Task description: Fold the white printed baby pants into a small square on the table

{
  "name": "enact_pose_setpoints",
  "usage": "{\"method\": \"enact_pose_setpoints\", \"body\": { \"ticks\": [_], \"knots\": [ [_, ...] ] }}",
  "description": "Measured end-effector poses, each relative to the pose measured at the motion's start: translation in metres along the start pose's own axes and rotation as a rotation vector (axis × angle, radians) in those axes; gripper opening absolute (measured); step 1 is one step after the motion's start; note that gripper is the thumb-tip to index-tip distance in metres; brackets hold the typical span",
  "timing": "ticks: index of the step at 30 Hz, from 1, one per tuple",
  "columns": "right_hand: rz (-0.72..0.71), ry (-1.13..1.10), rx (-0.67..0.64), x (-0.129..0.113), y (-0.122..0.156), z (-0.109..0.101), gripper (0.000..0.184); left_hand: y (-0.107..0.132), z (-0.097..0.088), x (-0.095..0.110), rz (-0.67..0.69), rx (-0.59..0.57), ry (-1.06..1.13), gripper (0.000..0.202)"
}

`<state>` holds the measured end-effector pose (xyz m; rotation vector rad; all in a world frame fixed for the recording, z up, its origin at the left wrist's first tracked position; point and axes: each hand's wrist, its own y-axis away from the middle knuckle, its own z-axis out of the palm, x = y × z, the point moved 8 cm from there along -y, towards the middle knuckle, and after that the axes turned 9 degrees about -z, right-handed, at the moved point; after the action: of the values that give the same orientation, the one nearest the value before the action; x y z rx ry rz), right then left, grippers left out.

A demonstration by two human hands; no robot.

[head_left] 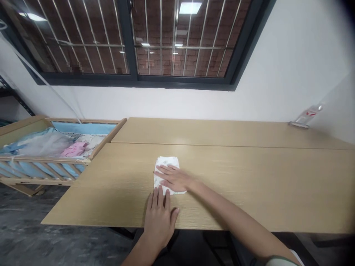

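Note:
A small white folded cloth (168, 161) with a faint print lies flat on the wooden table (235, 184). Across its middle and right side rests my right hand (174, 178), palm down with the fingers spread and pointing left. My left hand (159, 216) is at the cloth's lower edge, fingertips touching its near left corner, the fingers stretched out and the thumb apart. Part of the cloth is hidden under the right hand.
At the left stands a wooden crib (91, 157) with blue lining; a pink cloth (74, 149) and other bedding lie in it. A clear bottle (307, 115) sits at the table's far right corner. Behind rises a white wall with a barred window (133, 40).

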<state>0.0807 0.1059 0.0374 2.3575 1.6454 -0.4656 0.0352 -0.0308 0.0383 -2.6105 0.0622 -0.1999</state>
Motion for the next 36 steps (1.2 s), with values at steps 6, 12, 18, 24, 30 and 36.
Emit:
{"method": "enact_pose_setpoints", "body": {
  "ticks": [6,12,18,24,30,36],
  "knots": [
    [0.068,0.072,0.069,0.046,-0.010,-0.019,0.064,0.001,0.001,-0.002,0.007,0.019,-0.006,0.048],
    [0.059,0.082,0.168,0.046,-0.007,-0.019,0.064,0.001,0.008,-0.007,0.029,0.017,0.014,0.042],
    [0.051,0.068,0.344,0.041,0.007,-0.029,0.060,-0.004,0.019,-0.019,0.080,0.032,0.033,0.042],
    [0.089,-0.169,0.579,0.043,0.028,-0.055,0.037,-0.019,0.023,-0.046,0.179,-0.036,0.258,0.028],
    [0.019,-0.528,0.235,0.028,0.036,-0.047,0.044,-0.043,0.018,-0.060,0.120,-0.162,0.394,0.027],
    [0.057,-0.475,-0.001,0.024,0.051,-0.037,0.090,-0.089,0.017,-0.073,-0.099,-0.423,0.604,0.027]
  ]
}}
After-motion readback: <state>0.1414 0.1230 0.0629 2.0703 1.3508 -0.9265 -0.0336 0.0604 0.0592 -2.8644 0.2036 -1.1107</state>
